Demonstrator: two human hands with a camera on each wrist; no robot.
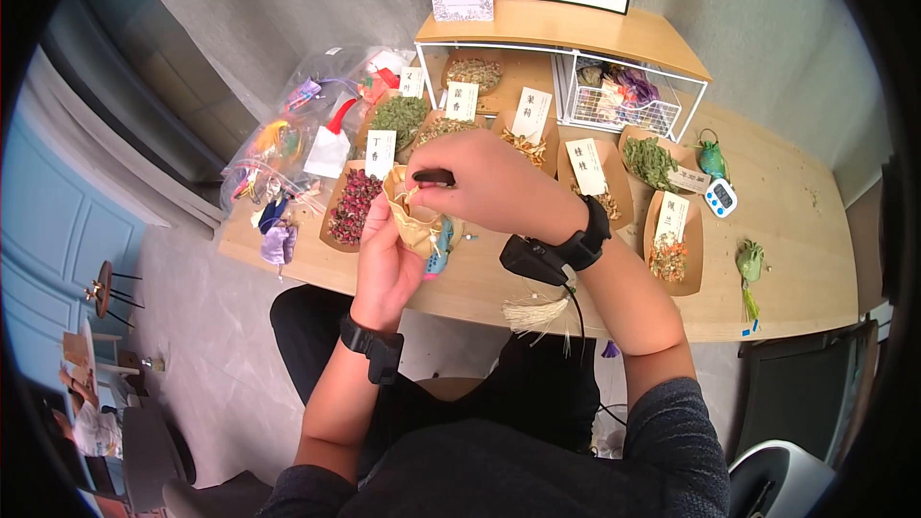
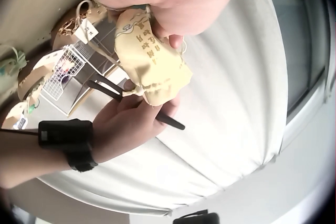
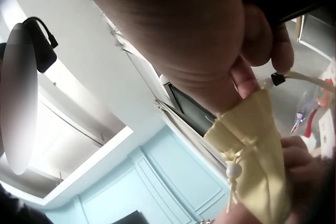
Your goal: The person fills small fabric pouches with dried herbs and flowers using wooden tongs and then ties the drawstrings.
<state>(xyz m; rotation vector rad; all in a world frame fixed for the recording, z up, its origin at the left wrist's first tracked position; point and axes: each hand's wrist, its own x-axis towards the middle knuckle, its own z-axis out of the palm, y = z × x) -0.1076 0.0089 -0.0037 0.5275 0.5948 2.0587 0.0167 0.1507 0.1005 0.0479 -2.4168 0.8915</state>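
Note:
A small pale yellow drawstring pouch [image 1: 414, 228] with printed characters [image 2: 147, 48] is held upright by my left hand [image 1: 389, 269], fingers wrapped round its lower part. My right hand [image 1: 489, 177] is at the pouch's mouth, its thumb and fingers at the gathered rim [image 3: 239, 111]. Across the right palm it also grips black tweezers [image 2: 172, 121], two prongs sticking out on one side. A white bead [image 3: 233, 170] hangs on the pouch's cord. The inside of the pouch is hidden. Just behind the pouch lies a blue item [image 1: 441, 247] with a pink edge.
Kraft paper trays of dried herbs with name cards stand round the hands, among them rosebuds [image 1: 355, 206] and orange petals [image 1: 669, 261]. Plastic bags [image 1: 273, 149] lie at left. A wooden shelf [image 1: 566, 34] stands behind; a timer [image 1: 720, 198] and green sachet [image 1: 751, 259] sit at right.

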